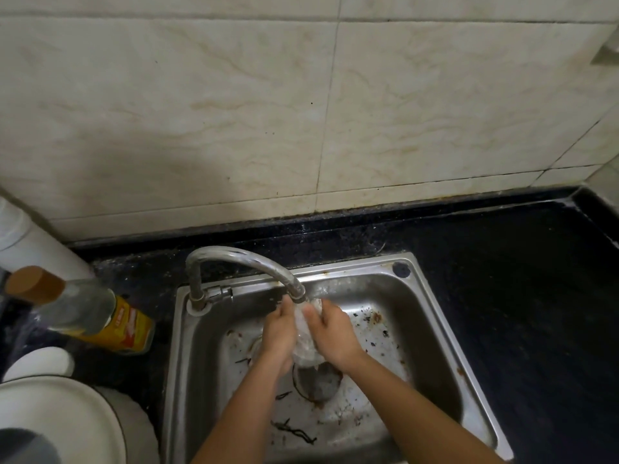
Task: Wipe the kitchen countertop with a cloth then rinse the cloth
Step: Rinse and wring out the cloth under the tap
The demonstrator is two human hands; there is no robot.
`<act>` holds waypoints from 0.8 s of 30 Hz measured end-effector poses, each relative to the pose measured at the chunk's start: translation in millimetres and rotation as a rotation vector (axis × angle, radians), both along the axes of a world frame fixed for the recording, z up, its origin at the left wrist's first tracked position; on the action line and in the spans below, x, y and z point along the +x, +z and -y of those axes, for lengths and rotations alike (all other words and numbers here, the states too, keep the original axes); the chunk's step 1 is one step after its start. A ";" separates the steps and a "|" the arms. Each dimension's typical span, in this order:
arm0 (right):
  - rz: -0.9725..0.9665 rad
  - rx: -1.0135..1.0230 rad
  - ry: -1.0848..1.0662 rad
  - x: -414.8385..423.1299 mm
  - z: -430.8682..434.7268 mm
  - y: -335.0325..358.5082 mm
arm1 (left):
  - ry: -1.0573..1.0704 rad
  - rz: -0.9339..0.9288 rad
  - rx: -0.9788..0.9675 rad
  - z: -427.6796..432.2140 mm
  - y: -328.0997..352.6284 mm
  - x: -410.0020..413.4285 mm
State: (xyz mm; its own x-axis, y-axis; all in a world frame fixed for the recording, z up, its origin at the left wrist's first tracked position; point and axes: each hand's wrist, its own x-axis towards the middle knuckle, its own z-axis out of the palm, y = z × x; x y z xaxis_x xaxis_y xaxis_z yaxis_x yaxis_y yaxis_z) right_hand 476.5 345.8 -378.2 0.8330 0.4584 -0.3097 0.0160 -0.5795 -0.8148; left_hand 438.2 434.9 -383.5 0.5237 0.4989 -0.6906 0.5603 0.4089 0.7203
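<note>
A wet, pale grey cloth [305,343] is bunched between both my hands under the spout of the curved steel tap [248,262], over the steel sink [187,346]. My left hand [279,333] presses it from the left and my right hand [331,329] from the right, fingers closed around it. Water seems to run onto the cloth. Only the top and bottom of the cloth show between the palms. The black countertop [522,279] surrounds the sink.
A clear bottle with a yellow label and brown cap [87,313] lies tilted at the left. White round containers [50,420] stand at the lower left. Dark scraps [296,432] and a drain [318,380] sit in the sink bottom. A tiled wall [301,112] rises behind.
</note>
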 end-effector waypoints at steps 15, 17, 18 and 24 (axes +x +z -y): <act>0.256 -0.277 -0.011 7.7 -14.8 6.2 | -0.059 0.022 0.012 1.1 13.2 0.9; 0.291 -0.256 0.030 4.9 -16.9 6.6 | -0.077 0.034 0.015 -2.0 16.6 -0.8; 0.308 -0.237 0.095 2.0 -17.3 5.5 | -0.077 0.036 0.012 -4.0 17.7 -1.0; 0.226 -0.287 0.128 2.0 -13.9 -1.9 | -0.096 0.039 0.017 -0.8 12.3 -6.6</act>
